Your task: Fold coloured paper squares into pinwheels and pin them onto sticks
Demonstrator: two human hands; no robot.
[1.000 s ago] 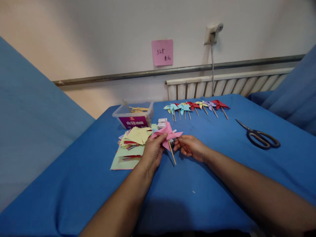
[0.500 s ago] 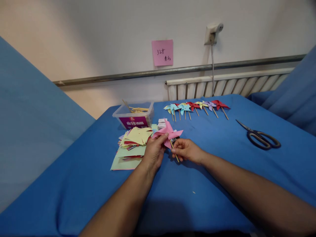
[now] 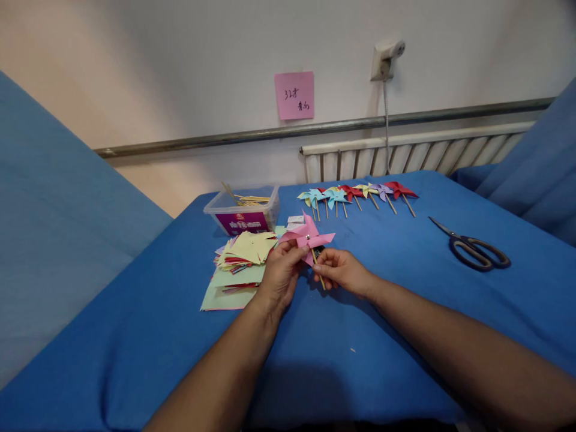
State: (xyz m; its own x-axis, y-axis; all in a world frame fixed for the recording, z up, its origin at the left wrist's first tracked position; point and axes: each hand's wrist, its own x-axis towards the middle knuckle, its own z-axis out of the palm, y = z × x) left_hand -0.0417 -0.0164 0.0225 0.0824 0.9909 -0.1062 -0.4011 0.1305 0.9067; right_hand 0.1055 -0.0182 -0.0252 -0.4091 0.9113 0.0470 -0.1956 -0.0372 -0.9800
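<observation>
A pink paper pinwheel (image 3: 310, 236) with a pin at its centre and a thin wooden stick is held in front of me, above the blue-covered table. My left hand (image 3: 284, 270) grips its paper blades from the left, thumb near the centre. On the stick, below the blades, the fingers of my right hand (image 3: 338, 270) are closed. Left of my left hand lies a pile of cut paper squares (image 3: 246, 249), pale yellow on top, over larger green sheets (image 3: 225, 300). Something dark behind the pinwheel is mostly hidden.
Several finished pinwheels (image 3: 360, 195) lie in a row at the back. A clear plastic box (image 3: 245, 219) with wooden sticks stands back left. Black-handled scissors (image 3: 472, 247) rest at the right. Behind are a radiator (image 3: 418, 147) and a metal rail (image 3: 234, 136).
My left thumb has shifted down off the pinwheel's centre, so the pin there now shows. Both hands keep their hold on the pinwheel and its stick.
</observation>
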